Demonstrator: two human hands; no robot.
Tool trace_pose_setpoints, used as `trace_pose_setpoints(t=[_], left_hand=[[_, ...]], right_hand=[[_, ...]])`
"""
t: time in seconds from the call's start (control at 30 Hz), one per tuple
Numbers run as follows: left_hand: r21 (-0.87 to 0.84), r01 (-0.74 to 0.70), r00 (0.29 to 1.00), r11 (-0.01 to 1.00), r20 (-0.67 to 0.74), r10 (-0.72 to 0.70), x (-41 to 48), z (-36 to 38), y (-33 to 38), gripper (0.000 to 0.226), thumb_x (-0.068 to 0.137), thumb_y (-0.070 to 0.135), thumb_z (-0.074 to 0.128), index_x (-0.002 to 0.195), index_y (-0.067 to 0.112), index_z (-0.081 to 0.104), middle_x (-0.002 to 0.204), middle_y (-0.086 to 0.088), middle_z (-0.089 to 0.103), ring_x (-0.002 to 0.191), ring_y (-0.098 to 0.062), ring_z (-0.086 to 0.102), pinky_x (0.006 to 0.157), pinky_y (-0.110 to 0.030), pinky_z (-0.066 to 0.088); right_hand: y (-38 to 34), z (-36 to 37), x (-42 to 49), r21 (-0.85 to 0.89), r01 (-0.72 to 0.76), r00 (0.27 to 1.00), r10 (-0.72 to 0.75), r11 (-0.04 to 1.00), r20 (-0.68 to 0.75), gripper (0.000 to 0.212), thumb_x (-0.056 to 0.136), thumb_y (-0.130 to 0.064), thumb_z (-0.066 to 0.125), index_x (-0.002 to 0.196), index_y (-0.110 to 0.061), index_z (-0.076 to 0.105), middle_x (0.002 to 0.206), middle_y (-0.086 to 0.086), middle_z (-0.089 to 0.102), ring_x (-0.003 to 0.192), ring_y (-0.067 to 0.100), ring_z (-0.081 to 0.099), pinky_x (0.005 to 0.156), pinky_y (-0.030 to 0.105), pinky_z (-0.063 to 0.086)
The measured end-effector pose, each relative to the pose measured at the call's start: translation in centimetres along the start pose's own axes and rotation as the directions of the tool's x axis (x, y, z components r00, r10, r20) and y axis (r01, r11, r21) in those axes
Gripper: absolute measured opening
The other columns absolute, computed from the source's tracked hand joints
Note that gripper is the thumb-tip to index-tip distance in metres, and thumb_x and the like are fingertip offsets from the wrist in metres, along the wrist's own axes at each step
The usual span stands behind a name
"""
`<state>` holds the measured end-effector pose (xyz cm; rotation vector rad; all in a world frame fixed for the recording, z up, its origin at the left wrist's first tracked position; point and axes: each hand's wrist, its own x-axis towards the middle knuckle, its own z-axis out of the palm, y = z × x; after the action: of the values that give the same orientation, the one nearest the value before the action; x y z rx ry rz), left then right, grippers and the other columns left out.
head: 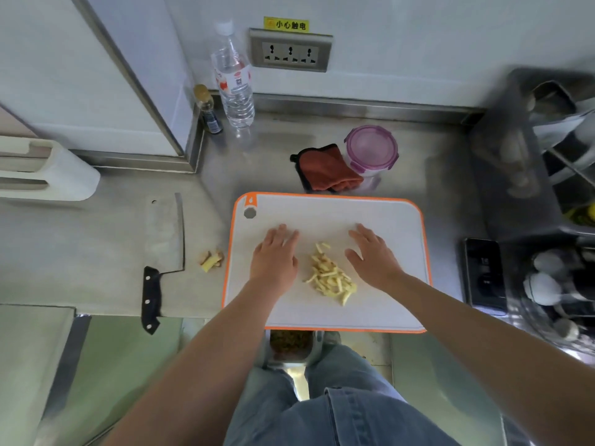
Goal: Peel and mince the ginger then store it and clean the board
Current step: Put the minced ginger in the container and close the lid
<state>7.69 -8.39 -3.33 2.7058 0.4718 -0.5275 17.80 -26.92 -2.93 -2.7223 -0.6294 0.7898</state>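
While both flat, empty hands, left hand (273, 262) and right hand (373, 259), flank the ginger strips (331, 275) mid-board (386, 310), a careless sweep could scatter pieces over the bench's front edge.

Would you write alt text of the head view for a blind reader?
Both hands spread open over an orange-edged board, the left hand and right hand flanking a pile of cut ginger. A cleaver and peelings lie left of it; a cloth and lidded container behind.
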Motion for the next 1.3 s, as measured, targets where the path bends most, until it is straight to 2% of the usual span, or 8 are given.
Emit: trace_pose_setpoints(t=[0.17, 0.3, 0.4, 0.5, 0.7, 1.1, 1.17, 1.3], left_hand=[[0.073, 0.124, 0.992, 0.99, -0.044, -0.121, 1.6, -0.9, 2.4, 0.038, 0.097, 0.023, 0.039, 0.134, 0.02, 0.047, 0.142, -0.008, 0.039, 0.13, -0.028, 0.037, 0.098, -0.039, 0.04], [0.068, 0.225, 0.974, 0.972, -0.053, -0.221, 3.0, -2.0, 4.1, 0.032, 0.096, 0.024, 0.04, 0.115, 0.012, 0.063, 0.114, -0.012, 0.053, 0.107, -0.03, 0.054, 0.086, -0.038, 0.045], [0.042, 0.276, 0.96, 0.96, -0.058, -0.274, 3.6, -2.2, 4.7, 0.033, 0.096, 0.023, 0.039, 0.112, 0.009, 0.064, 0.114, -0.012, 0.053, 0.104, -0.031, 0.057, 0.084, -0.037, 0.046], [0.034, 0.305, 0.951, 0.952, -0.067, -0.302, 3.8, -2.4, 5.0, 0.033, 0.096, 0.024, 0.04, 0.111, 0.008, 0.064, 0.114, -0.012, 0.052, 0.101, -0.032, 0.058, 0.082, -0.036, 0.046], [0.009, 0.327, 0.942, 0.945, -0.08, -0.325, 3.9, -2.3, 5.3, 0.033, 0.096, 0.025, 0.041, 0.108, 0.006, 0.065, 0.112, -0.013, 0.052, 0.099, -0.032, 0.058, 0.082, -0.038, 0.047], [-0.181, 0.407, 0.895, 0.895, -0.114, -0.43, 3.8, -2.9, 5.6, 0.056, 0.101, 0.043, 0.024, 0.114, 0.006, 0.065, 0.114, -0.019, 0.056, 0.106, -0.037, 0.054, 0.092, -0.041, 0.041], [-0.505, 0.386, 0.865, 0.772, -0.092, -0.493, 3.8, -3.1, 5.5, 0.061, 0.101, 0.049, 0.02, 0.119, 0.008, 0.06, 0.119, -0.022, 0.057, 0.113, -0.038, 0.052, 0.098, -0.042, 0.038], [-0.969, 0.196, 0.9, 0.149, 0.118, -0.419, 3.6, -3.9, 7.0, 0.051, 0.091, 0.057, 0.047, 0.122, 0.017, 0.046, 0.118, -0.012, 0.059, 0.099, -0.027, 0.064, 0.085, -0.038, 0.05]], right_hand=[[1.1, -2.6, 3.1, 0.36, -0.03, 0.995, 0.061, 0.932, -0.076, 0.035, 0.095, -0.026, 0.051, 0.128, -0.015, 0.053, 0.124, 0.011, 0.059, 0.104, 0.026, 0.057, 0.087, 0.034, 0.048], [-0.4, -6.0, 6.6, 0.9, -0.208, 0.969, 0.205, 0.382, 0.137, 0.015, 0.095, -0.017, 0.049, 0.109, -0.012, 0.051, 0.099, 0.009, 0.057, 0.077, 0.017, 0.057, 0.067, 0.028, 0.048], [-1.6, -8.2, 9.0, 0.963, -0.269, 0.927, 0.266, -0.017, 0.264, 0.017, 0.098, -0.026, 0.051, 0.105, -0.01, 0.052, 0.102, 0.008, 0.053, 0.08, 0.018, 0.06, 0.077, 0.035, 0.055], [-1.9, -9.4, 10.8, 0.925, -0.324, 0.879, 0.299, -0.196, 0.372, 0.028, 0.095, -0.037, 0.054, 0.095, -0.009, 0.05, 0.105, 0.013, 0.055, 0.08, 0.021, 0.061, 0.078, 0.037, 0.056], [-1.1, -9.9, 12.5, 0.909, -0.397, 0.816, 0.406, -0.124, 0.411, 0.031, 0.098, -0.033, 0.049, 0.079, -0.009, 0.052, 0.069, 0.007, 0.053, 0.054, 0.013, 0.049, 0.04, 0.019, 0.05], [0.0, -8.5, 10.1, 0.992, -0.116, 0.908, 0.401, -0.043, 0.123, 0.02, 0.09, -0.009, 0.054, 0.07, -0.007, 0.052, 0.052, 0.002, 0.056, 0.047, 0.013, 0.054, 0.053, 0.026, 0.051], [-0.1, -7.6, 8.6, 0.994, -0.094, 0.936, 0.344, 0.049, 0.072, 0.018, 0.089, -0.006, 0.055, 0.072, -0.006, 0.055, 0.051, 0.003, 0.057, 0.047, 0.011, 0.055, 0.056, 0.024, 0.054], [-0.7, -5.4, 5.3, 0.952, -0.098, 0.987, 0.151, 0.289, 0.056, 0.01, 0.09, -0.006, 0.055, 0.08, -0.005, 0.058, 0.07, 0.011, 0.059, 0.062, 0.018, 0.058, 0.077, 0.035, 0.054]])
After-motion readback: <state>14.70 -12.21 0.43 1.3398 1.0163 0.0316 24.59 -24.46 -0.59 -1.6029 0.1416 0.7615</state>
